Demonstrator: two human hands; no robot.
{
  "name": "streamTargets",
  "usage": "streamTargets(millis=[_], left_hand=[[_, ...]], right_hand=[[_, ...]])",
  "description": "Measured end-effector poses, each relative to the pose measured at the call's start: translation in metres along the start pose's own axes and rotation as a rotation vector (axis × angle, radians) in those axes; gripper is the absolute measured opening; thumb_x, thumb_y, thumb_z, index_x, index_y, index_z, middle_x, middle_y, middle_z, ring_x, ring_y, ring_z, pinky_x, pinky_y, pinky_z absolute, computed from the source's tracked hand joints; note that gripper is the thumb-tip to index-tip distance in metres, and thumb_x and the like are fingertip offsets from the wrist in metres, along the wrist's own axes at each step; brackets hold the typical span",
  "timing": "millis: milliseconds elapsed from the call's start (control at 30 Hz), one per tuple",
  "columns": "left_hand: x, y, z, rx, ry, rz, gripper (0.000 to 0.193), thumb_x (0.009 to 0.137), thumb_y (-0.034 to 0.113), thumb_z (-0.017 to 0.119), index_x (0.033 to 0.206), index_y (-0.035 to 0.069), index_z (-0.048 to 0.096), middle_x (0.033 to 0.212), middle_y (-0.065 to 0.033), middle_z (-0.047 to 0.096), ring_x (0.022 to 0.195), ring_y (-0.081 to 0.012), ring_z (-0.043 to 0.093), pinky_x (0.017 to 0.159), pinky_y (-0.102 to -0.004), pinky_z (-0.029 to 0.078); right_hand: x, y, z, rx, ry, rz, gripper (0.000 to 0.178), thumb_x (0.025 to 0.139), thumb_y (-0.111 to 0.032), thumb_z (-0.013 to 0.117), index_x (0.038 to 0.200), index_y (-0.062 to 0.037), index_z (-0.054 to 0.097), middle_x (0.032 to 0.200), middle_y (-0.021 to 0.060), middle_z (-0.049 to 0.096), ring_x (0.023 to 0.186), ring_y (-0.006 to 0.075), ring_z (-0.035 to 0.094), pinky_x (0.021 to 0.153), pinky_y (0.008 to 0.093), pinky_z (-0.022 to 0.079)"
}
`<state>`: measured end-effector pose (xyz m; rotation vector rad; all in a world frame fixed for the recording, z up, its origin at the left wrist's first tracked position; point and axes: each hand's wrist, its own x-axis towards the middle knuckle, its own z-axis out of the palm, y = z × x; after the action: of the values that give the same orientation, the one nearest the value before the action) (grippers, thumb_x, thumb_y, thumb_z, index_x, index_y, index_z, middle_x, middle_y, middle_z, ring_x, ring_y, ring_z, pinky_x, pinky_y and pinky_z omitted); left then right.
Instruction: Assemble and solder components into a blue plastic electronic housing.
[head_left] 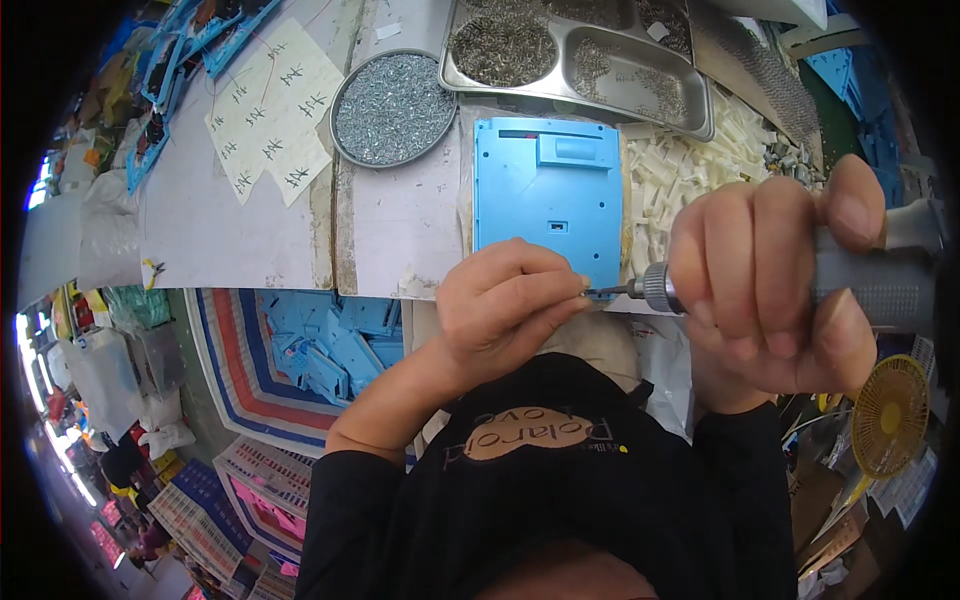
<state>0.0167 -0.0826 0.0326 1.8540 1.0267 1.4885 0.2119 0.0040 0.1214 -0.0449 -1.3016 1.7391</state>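
Observation:
A light-blue plastic housing lies flat on the worktable, with a raised block near its far edge and small holes. Just over its near edge, my left hand pinches a tiny metal piece that looks like a screw, mostly hidden by the fingertips. My right hand is wrapped round a grey electric screwdriver, held sideways. Its thin bit points left and meets the left fingertips.
Beyond the housing stand a round tray of small screws and a metal compartment tray with springs and small parts. White plastic pieces are heaped at right. A striped bag of blue housings sits below left; a yellow fan stands lower right.

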Motion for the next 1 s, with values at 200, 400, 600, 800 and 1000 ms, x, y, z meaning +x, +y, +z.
streamTargets(millis=[200,400,600,800,1000], left_hand=[[-0.004,0.002,0.016,-0.079,0.102,0.037,0.033,0.076,0.0,0.084,0.105,0.004,0.069,0.089,-0.0096,0.069,0.07,-0.0227,0.065,0.059,-0.0327,0.05],[0.001,-0.002,0.024,0.066,0.124,0.104,0.03,0.077,0.0,0.084,0.103,0.004,0.07,0.089,-0.0091,0.069,0.069,-0.0218,0.064,0.058,-0.032,0.049],[-0.005,-0.012,0.007,-0.124,0.16,-0.177,0.016,0.079,-0.005,0.08,0.092,0.002,0.072,0.085,-0.0103,0.069,0.069,-0.0211,0.064,0.06,-0.0304,0.05],[0.006,-0.023,-0.009,0.207,-0.071,-0.201,0.014,0.078,-0.001,0.08,0.088,0.004,0.072,0.084,-0.0077,0.068,0.073,-0.0226,0.065,0.066,-0.0321,0.052],[0.026,-0.03,-0.011,0.352,-0.304,0.132,0.016,0.077,0.006,0.081,0.086,0.006,0.069,0.087,-0.0072,0.066,0.095,-0.0303,0.068,0.085,-0.0462,0.053]], right_hand=[[-0.004,-0.007,0.0,0.131,0.097,-0.049,0.034,0.093,-0.021,0.067,0.126,-0.0168,0.057,0.062,-0.0093,0.055,0.054,0.0053,0.055,0.058,0.0235,0.048],[-0.006,-0.011,0.006,-0.116,0.06,-0.057,0.036,0.094,-0.021,0.065,0.129,-0.0177,0.054,0.062,-0.0092,0.054,0.054,0.0055,0.051,0.056,0.0241,0.043],[-0.03,-0.001,0.011,-0.233,0.277,0.017,0.036,0.094,-0.022,0.064,0.127,-0.014,0.051,0.06,-0.0062,0.046,0.053,0.0086,0.046,0.056,0.0262,0.041],[-0.062,0.017,0.011,-0.323,0.325,0.107,0.03,0.093,-0.022,0.067,0.115,-0.013,0.049,0.059,-0.0038,0.044,0.052,0.011,0.045,0.055,0.0295,0.042],[-0.07,0.022,0.013,-0.363,0.3,0.143,0.028,0.093,-0.02,0.069,0.11,-0.0132,0.048,0.06,-0.0024,0.048,0.053,0.0132,0.049,0.056,0.0321,0.045]])
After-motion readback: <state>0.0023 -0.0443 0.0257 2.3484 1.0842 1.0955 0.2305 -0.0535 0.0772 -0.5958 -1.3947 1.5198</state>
